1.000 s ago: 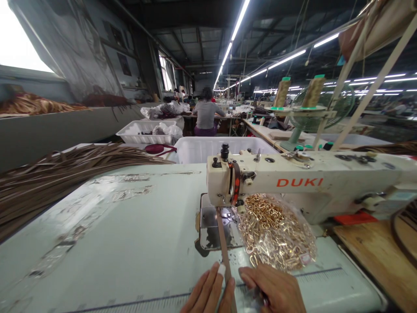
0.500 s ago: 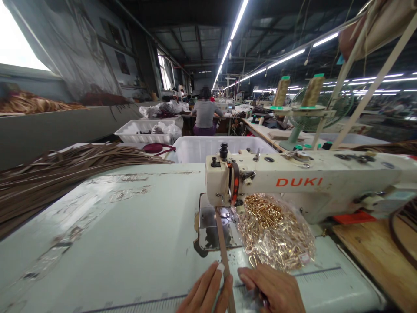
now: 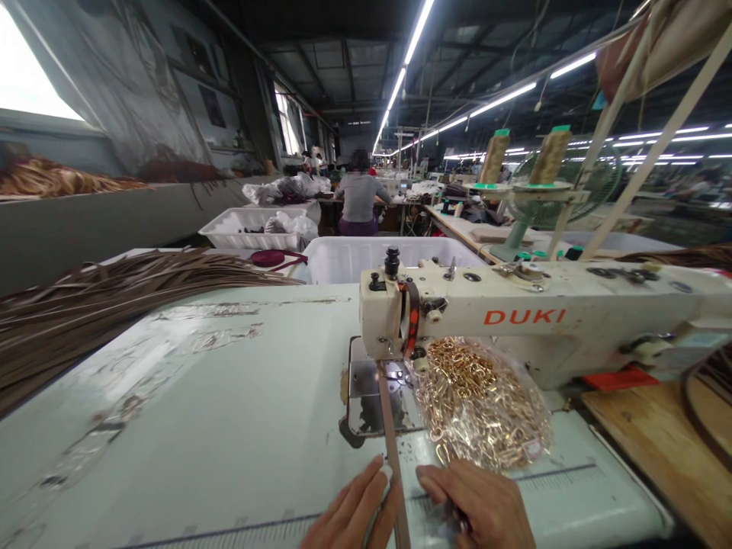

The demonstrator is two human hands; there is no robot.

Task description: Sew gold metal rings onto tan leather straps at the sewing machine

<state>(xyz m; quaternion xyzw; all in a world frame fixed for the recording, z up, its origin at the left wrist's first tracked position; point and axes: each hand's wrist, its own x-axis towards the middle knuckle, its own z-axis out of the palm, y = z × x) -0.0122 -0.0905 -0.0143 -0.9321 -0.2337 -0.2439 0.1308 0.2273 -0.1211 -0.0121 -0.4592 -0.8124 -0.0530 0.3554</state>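
Leather strap [image 3: 387, 419] sits under sewing machine [image 3: 457, 324] head, idk how much is stitched. L hand [image 3: 351, 515] fingers flat along it, R hand [image 3: 492, 499] fingers curled round smth dark [image 3: 463, 524]

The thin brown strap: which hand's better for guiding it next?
Probably the left hand: its fingers touch the thin brown strap. The right hand is off the strap, holding something dark, partly hidden.

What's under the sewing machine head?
Under the machine head: a worn metal plate, with a narrow brown strap running over it toward the person. The head hides where the strap goes past its front edge, plus whatever part of the plate lies behind.
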